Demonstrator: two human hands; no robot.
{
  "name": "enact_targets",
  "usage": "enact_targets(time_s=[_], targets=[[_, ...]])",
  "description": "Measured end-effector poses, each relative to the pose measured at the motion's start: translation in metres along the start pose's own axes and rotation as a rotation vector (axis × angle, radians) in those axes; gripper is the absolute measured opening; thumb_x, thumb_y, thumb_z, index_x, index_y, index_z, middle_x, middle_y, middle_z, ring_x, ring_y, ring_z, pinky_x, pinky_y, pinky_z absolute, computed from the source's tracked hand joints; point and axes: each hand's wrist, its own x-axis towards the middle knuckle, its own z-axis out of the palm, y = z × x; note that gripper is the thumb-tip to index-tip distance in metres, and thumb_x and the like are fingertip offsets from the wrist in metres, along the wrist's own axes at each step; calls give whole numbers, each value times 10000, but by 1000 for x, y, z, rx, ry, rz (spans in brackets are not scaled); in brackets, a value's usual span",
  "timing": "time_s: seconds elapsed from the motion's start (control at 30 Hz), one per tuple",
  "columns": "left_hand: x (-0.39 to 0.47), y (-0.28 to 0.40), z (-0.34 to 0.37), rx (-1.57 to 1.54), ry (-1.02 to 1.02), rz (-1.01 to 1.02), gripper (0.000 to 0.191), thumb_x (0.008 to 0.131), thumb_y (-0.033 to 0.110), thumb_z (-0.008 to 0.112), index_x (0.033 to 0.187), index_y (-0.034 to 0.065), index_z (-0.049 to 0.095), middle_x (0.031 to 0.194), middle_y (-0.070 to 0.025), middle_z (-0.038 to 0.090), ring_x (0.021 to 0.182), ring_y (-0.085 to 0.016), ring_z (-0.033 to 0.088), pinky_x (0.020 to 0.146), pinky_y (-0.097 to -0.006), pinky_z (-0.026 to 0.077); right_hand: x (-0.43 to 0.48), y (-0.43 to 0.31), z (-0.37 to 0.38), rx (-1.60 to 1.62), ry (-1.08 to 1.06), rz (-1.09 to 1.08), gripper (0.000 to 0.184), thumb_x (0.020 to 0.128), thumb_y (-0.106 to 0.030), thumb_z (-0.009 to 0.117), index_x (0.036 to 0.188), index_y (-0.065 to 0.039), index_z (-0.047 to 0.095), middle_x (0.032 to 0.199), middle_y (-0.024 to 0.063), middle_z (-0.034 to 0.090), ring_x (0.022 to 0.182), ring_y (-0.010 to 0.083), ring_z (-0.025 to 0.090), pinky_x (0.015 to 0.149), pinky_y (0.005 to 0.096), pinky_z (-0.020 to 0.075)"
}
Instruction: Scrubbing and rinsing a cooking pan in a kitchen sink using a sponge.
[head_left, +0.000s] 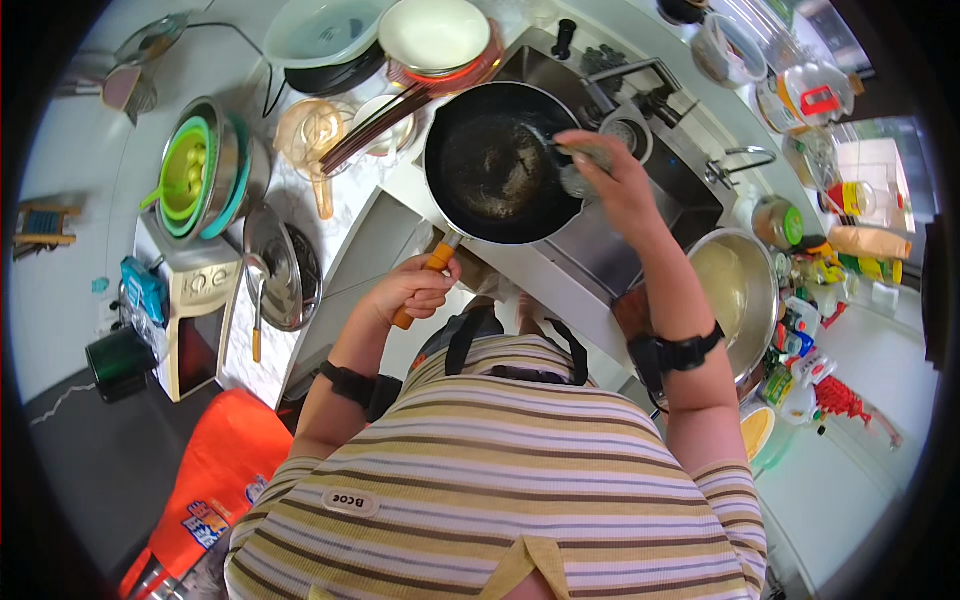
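A black frying pan (480, 142) is held above the edge of the stainless steel sink (592, 255), its inside turned up to me. Brownish-grey patches mark the pan's bottom. My left hand (420, 289) is wrapped around the pan's orange-brown handle (444, 253). In my right hand (619, 180) is a greyish scouring pad (576, 182), pressed at the pan's right inner wall. Part of the pad is covered by my fingers. Behind that hand stands a sink drain strainer (621, 132), and the faucet (600, 97) rises at the basin's far side.
Left of the pan, chopsticks (375, 129) lie across bowls near an amber strainer ladle (311, 131). Stacked basins (214, 165) and a pot lid (274, 270) stand farther left. A large steel pot (731, 292) sits by my right forearm, with bottles and jars (780, 223) beyond.
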Motion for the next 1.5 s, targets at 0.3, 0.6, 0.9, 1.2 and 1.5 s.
enact_targets(time_s=[0.3, 0.6, 0.9, 1.2, 1.5], targets=[[-21, -13, -2, -51, -91, 165, 125, 886, 44, 592, 970, 43, 499, 488, 52, 351, 341, -13, 302, 296, -175, 197, 75, -25, 80, -418, -515, 11, 429, 831, -143, 663, 1218, -17, 526, 1092, 213, 639, 1049, 371, 601, 899, 420, 465], [-42, -7, 15, -79, -156, 306, 117, 881, 39, 599, 936, 42, 497, 494, 53, 356, 350, -14, 307, 303, -175, 202, 65, -91, 73, -804, -589, -390, 568, 857, -145, 617, 1385, -63, 422, 1447, 125, 415, 1323, 336, 404, 1088, 396, 364], [-53, -2, 33, -15, -146, 331, 116, 888, 40, 601, 922, 41, 491, 545, 38, 375, 369, -15, 315, 328, -194, 209, 78, -100, 73, -798, -824, -657, 614, 892, -237, 597, 1432, -50, 373, 1543, 89, 280, 1417, 326, 257, 1139, 469, 253], [-61, -3, 42, 19, -46, 366, 145, 852, -23, 613, 923, 41, 504, 509, 35, 360, 362, -25, 305, 321, -201, 184, 63, -93, 69, -809, -873, -734, 515, 915, -193, 557, 1384, -23, 429, 1510, 113, 338, 1380, 344, 330, 1097, 465, 324], [-66, 4, 52, 99, 8, 375, 134, 864, -9, 605, 931, 39, 499, 522, 23, 381, 355, -32, 311, 321, -212, 203, 56, -100, 66, -771, -780, -713, 519, 890, -169, 571, 1378, -43, 449, 1507, 97, 344, 1352, 328, 376, 1077, 437, 360]])
